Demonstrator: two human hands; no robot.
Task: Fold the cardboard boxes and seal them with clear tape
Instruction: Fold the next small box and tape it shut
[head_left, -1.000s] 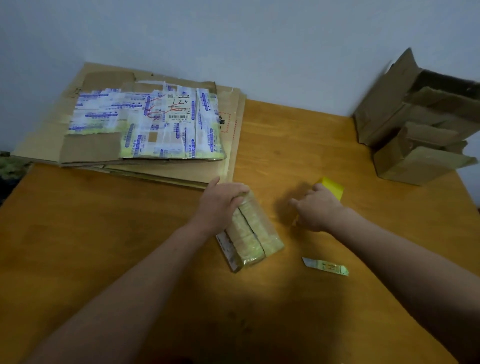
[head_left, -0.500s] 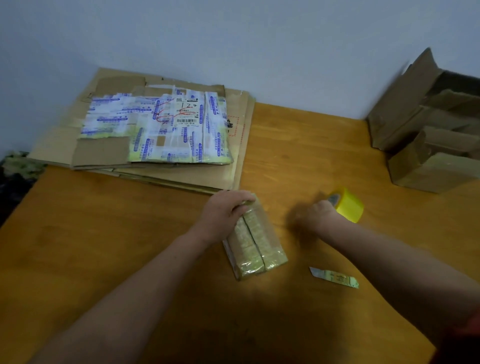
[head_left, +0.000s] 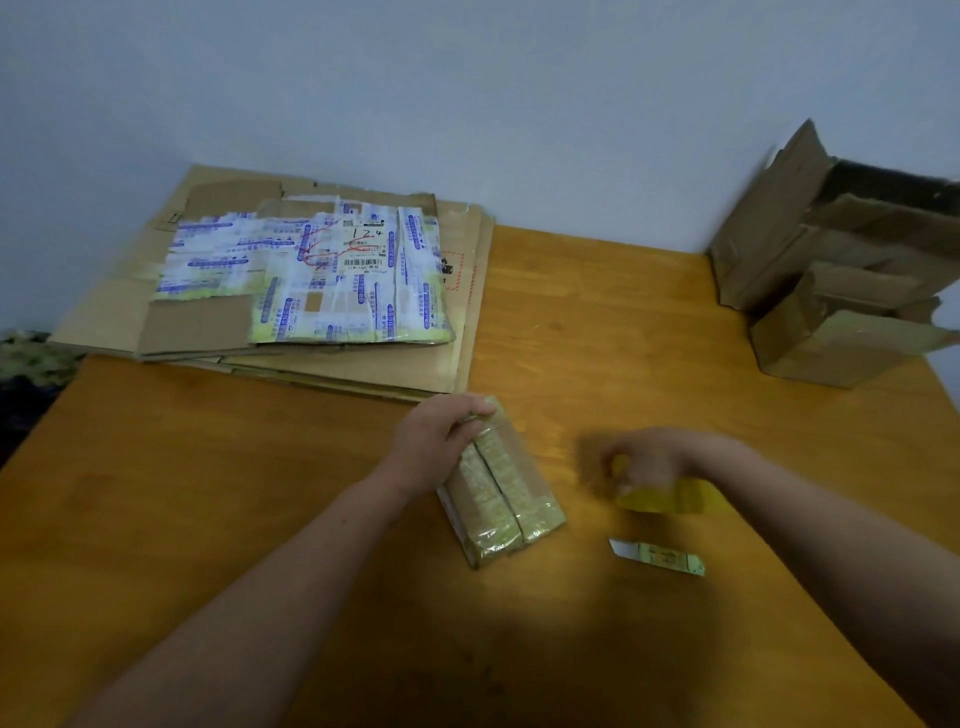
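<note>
Left hand (head_left: 441, 447) grips box (head_left: 511, 499) — right hand (head_left: 649, 460) (blurred) holds tape (head_left: 670, 496).

Bare table (head_left: 208, 519) at left; flattened cardboard (head_left: 457, 332) and folded boxes (head_left: 831, 291) crowd the far edge

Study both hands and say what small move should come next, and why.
Probably carry the tape roll over to the small box and lay its tape end on it. The left hand grips the box's far end, steadying it on the table, while the right hand, blurred, holds the roll apart from the box. The cutter lies nearby.
</note>
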